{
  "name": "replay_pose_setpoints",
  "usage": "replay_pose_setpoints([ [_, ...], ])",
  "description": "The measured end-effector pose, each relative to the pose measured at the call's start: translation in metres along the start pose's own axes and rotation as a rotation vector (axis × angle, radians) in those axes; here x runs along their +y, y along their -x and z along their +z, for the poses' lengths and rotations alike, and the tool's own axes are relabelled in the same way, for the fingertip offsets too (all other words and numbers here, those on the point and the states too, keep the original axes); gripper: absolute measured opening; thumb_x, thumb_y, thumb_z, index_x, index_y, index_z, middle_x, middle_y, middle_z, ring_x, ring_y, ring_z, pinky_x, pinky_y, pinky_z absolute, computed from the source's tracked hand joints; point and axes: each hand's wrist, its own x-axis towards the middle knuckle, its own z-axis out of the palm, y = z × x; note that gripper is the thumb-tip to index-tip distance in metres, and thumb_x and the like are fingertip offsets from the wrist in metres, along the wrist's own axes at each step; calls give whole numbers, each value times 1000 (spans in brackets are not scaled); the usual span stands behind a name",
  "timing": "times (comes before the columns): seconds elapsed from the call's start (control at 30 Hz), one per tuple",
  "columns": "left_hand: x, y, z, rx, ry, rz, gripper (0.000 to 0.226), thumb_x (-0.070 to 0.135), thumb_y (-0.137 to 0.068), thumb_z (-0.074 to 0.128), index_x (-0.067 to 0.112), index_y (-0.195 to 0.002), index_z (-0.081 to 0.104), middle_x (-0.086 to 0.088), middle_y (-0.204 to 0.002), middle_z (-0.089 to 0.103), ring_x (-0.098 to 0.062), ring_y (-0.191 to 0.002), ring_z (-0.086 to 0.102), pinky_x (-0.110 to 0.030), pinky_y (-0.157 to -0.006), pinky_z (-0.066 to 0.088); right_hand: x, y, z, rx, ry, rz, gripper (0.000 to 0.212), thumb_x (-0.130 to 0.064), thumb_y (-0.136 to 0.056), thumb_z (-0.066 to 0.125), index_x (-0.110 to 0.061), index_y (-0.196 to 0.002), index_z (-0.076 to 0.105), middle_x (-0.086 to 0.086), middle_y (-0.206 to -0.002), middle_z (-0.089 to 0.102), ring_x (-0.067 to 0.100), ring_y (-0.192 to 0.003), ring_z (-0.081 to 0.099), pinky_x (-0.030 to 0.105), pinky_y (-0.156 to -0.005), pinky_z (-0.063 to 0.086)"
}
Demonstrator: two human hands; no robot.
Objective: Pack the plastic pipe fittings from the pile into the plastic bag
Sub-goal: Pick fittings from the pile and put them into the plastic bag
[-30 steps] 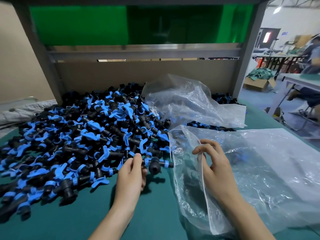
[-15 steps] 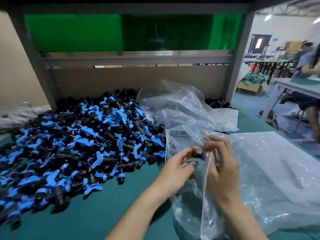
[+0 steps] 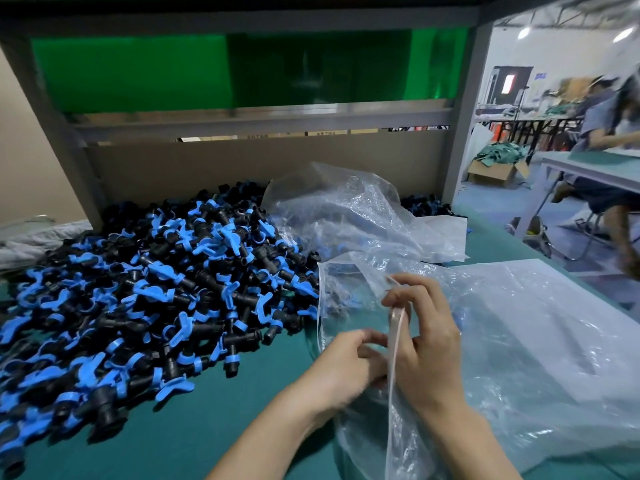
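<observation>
A dark green tabletop (image 3: 214, 427) runs to a brown board (image 3: 242, 168) at the far side. Above the board, a grey metal frame (image 3: 460, 133) holds a translucent green panel (image 3: 131, 71). At the far left lies a bundle of pale fabric (image 3: 31, 237). Off to the right, an open cardboard box (image 3: 495, 173) on the floor holds green cloth (image 3: 502, 155). Near it, a blurred person (image 3: 606, 133) sits at another table (image 3: 588, 171). Ceiling lights (image 3: 524, 32) glow above.

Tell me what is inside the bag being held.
Through the clear bag, a few black and blue fittings show near its mouth. The left hand, right hand and creases hide anything deeper.
</observation>
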Motion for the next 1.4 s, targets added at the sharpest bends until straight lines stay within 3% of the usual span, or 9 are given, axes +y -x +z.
replay_pose_setpoints([
  [0.1, 24, -8, 14, 19, -21, 137, 19, -10, -98, 41, 0, -88, 54, -2, -66, 55, -2, -53, 53, -12, -54, 42, -2, 1, 0, 20, 52, -51, 19, -14, -84, 47, -29, -92, 55, -13, -111, 55, 13, -105, 57, 34, -87, 45],
  [0.2, 39, -18, 25, 80, -46, 211, 34, 4, -104, 30, 12, -74, 45, 5, -53, 50, 0, -47, 50, -11, -49, 41, -2, 3, 0, 33, 82, -97, 17, -15, -86, 48, -29, -94, 55, -14, -111, 55, 13, -103, 54, 27, -88, 41],
  [0.37, -2, -6, -2, 303, 92, 143, 27, -1, -102, 41, 16, -98, 62, 3, -89, 67, -6, -75, 65, -18, -65, 52, 1, 4, 4, -39, 48, -7, 20, -12, -86, 46, -29, -91, 54, -18, -110, 53, 9, -105, 57, 33, -87, 45],
  [0.5, -54, 34, -48, 627, -434, 218, 29, 27, -99, 40, 52, -103, 54, 33, -101, 60, 5, -73, 59, -15, -59, 44, 8, 11, 10, -222, 51, 115, 29, -6, -90, 51, -35, -87, 52, -17, -108, 54, 12, -101, 59, 37, -80, 48],
  [0.67, -63, 38, -71, 881, -791, 122, 24, 27, -99, 38, 36, -112, 55, 22, -107, 59, -5, -92, 54, -30, -73, 48, 20, 19, 14, -339, 51, 179, 32, -3, -92, 52, -34, -85, 53, -17, -105, 53, 11, -90, 59, 32, -69, 44],
  [1.0, -66, 20, -80, 847, -1390, -83, 29, 51, -100, 41, 32, -116, 56, 3, -105, 42, -17, -95, 43, -32, -81, 36, 23, 20, 13, -248, 20, 215, 28, -8, -95, 49, -36, -87, 53, -16, -104, 56, 1, -99, 56, 16, -79, 43],
  [1.2, -65, 17, -81, 879, -1304, -86, 19, 39, -97, 54, 26, -105, 65, 0, -116, 51, -21, -100, 50, -35, -83, 39, 21, 19, 13, -242, 0, 242, 27, -8, -96, 49, -32, -86, 54, -14, -105, 57, 2, -103, 57, 19, -81, 45],
  [1.3, -64, 22, -82, 1006, -1132, 110, 15, 29, -91, 65, 16, -97, 68, -3, -104, 61, -25, -87, 57, -40, -72, 46, 22, 20, 13, -233, -21, 270, 29, -5, -96, 49, -31, -85, 55, -15, -106, 58, 1, -110, 57, 16, -87, 44],
  [1.4, -58, 29, -86, 1082, -766, 237, 31, 45, -99, 40, 23, -92, 61, 10, -96, 56, -15, -88, 53, -36, -74, 45, 21, 18, 13, -209, -35, 255, 31, -1, -95, 51, -30, -84, 56, -13, -105, 59, 0, -112, 56, 14, -86, 43],
])
